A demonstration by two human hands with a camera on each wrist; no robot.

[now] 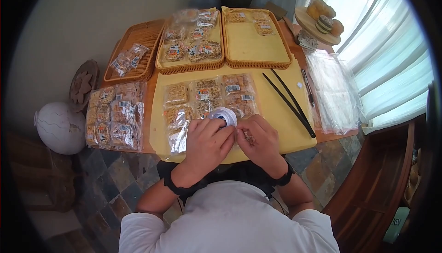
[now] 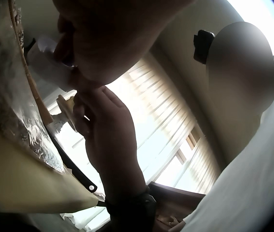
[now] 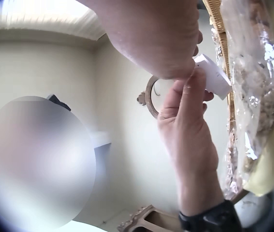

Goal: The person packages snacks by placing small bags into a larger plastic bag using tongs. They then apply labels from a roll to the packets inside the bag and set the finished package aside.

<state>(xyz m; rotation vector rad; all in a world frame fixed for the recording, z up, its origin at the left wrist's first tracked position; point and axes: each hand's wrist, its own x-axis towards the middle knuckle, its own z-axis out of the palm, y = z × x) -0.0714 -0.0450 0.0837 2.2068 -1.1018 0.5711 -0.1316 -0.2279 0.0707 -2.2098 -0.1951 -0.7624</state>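
My left hand (image 1: 207,143) grips a white roll of stickers (image 1: 225,113) over the front of the yellow sheet. At the roll's right edge my right hand (image 1: 258,138) has thumb and fingers pinched together, its fingertips meeting those of the left. The bit between the right fingertips is hidden. The roll (image 3: 213,77) shows its white side beside the left hand (image 3: 190,137) in the right wrist view. Under and behind the hands lie clear packs of crunchy snack (image 1: 207,91) in rows, several with barcode stickers (image 1: 233,88).
Behind stand three wicker trays (image 1: 258,64) holding more packs. Black tongs (image 1: 294,108) and a pen (image 1: 307,87) lie at right, near clear plastic bags (image 1: 334,91). More packs (image 1: 115,114) are stacked at left. A cake stand (image 1: 317,25) is at back right.
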